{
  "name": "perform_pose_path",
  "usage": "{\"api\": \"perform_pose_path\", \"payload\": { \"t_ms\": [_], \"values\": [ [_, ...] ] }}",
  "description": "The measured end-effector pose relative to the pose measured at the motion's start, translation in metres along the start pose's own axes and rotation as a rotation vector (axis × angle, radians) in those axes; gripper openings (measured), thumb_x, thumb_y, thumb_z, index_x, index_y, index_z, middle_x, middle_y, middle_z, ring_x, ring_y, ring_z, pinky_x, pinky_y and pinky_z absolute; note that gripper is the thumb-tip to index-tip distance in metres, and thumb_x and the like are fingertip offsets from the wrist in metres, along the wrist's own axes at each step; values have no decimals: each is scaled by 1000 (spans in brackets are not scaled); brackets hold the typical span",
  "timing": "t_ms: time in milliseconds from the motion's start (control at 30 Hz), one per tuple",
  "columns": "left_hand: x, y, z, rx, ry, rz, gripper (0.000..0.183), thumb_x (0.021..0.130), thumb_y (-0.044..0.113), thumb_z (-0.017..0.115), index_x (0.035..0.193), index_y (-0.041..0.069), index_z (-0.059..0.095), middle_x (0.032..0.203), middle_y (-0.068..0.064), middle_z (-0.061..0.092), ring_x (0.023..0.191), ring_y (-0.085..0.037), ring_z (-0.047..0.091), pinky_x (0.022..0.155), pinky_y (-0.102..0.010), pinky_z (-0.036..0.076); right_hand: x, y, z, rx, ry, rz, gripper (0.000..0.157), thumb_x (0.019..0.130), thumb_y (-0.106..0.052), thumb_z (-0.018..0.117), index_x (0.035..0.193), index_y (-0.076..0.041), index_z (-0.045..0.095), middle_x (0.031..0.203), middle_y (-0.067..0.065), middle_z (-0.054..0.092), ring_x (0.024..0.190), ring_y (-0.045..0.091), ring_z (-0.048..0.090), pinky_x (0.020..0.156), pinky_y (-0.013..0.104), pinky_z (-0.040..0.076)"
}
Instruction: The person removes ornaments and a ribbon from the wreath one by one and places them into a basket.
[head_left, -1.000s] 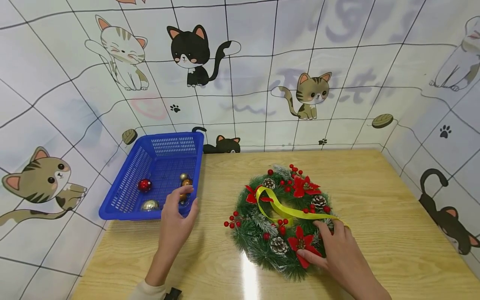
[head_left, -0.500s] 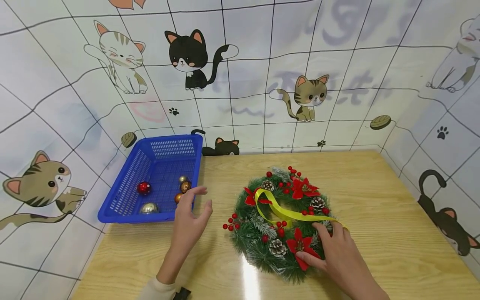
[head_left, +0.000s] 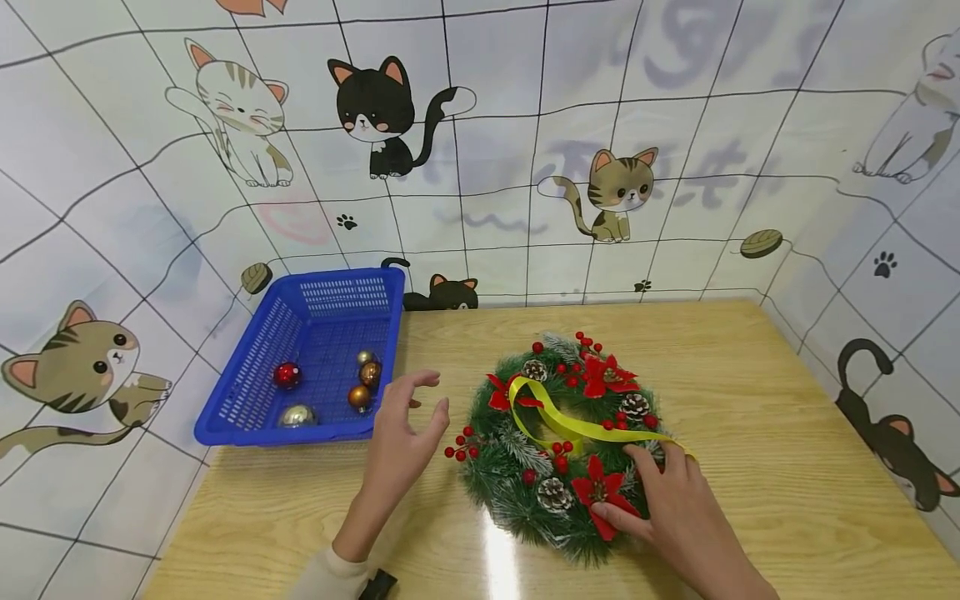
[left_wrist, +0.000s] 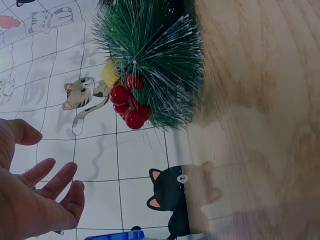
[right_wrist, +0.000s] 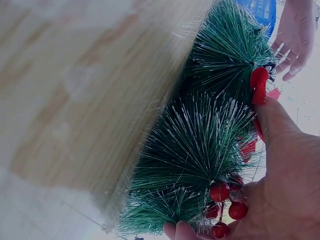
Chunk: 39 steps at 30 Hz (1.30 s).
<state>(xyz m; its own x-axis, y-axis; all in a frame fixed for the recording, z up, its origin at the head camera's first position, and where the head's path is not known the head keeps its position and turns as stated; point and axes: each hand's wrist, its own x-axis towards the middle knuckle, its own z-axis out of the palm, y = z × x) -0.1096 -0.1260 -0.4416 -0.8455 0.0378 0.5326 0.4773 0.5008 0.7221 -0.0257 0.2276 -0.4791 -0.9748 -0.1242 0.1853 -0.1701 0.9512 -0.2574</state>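
A green Christmas wreath [head_left: 510, 500] lies on the table, trimmed with red flowers, berries and pine cones. Across it trails a loose yellow ribbon [head_left: 551, 406]. My right hand [head_left: 678, 508] grips the wreath's near right side, its thumb by a red flower [head_left: 597, 490]; in the right wrist view the fingers [right_wrist: 186, 231] reach round the green needles. Between basket and wreath hovers my left hand [head_left: 405, 433], fingers loosely bent, thumb apart. Nothing shows in its grasp, though part of the palm is hidden. The left wrist view has red berries [left_wrist: 134, 118] beyond that hand.
At the left stands a blue plastic basket [head_left: 255, 408]. In it lie a red ball [head_left: 287, 375], a silvery ball [head_left: 297, 416], an orange ball [head_left: 360, 397] and other small baubles. Walls with cat drawings enclose the wooden table [head_left: 750, 400] at the back and sides.
My left hand has moved right, from over the basket's near right corner toward the wreath, uncovering the orange ball. The right hand and the wreath stay in place.
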Motion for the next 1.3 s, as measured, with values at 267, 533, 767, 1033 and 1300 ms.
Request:
{"api": "perform_pose_path", "payload": {
  "t_ms": [267,533,767,1033,1300],
  "values": [
    [3,0,14,-14,-31,16,37,97,7,77,133,8,70,127,-5,72,122,-25,62,90,-49,55,0,1,0,8,-11,5,90,83,-73,84,137,-4,63,129,39,53,111,57,58,90,70,53],
    [6,6,24,-34,-56,14,36,96,9,77,132,9,71,126,-3,72,122,-23,61,89,-45,54,0,2,1,-9,10,-20,90,82,-73,84,136,-4,63,125,37,55,107,55,60,88,69,55],
    [8,11,31,-57,-106,-25,35,100,14,75,134,11,70,128,0,71,123,-23,59,92,-46,53,-1,2,1,-17,32,-30,91,82,-73,85,136,-4,64,123,36,56,103,53,60,87,67,55],
    [9,9,38,-57,-126,-17,35,101,14,74,136,12,70,130,-4,71,124,-30,58,92,-51,52,-1,2,1,-2,37,-32,90,82,-72,85,136,-4,63,123,36,55,104,54,60,86,68,55],
    [11,11,46,-51,-180,-29,34,101,13,75,134,6,70,129,-11,71,126,-32,56,97,-55,51,-1,1,1,-2,34,-28,90,82,-72,85,137,-4,64,123,36,55,104,54,60,86,68,55]
  ]
}}
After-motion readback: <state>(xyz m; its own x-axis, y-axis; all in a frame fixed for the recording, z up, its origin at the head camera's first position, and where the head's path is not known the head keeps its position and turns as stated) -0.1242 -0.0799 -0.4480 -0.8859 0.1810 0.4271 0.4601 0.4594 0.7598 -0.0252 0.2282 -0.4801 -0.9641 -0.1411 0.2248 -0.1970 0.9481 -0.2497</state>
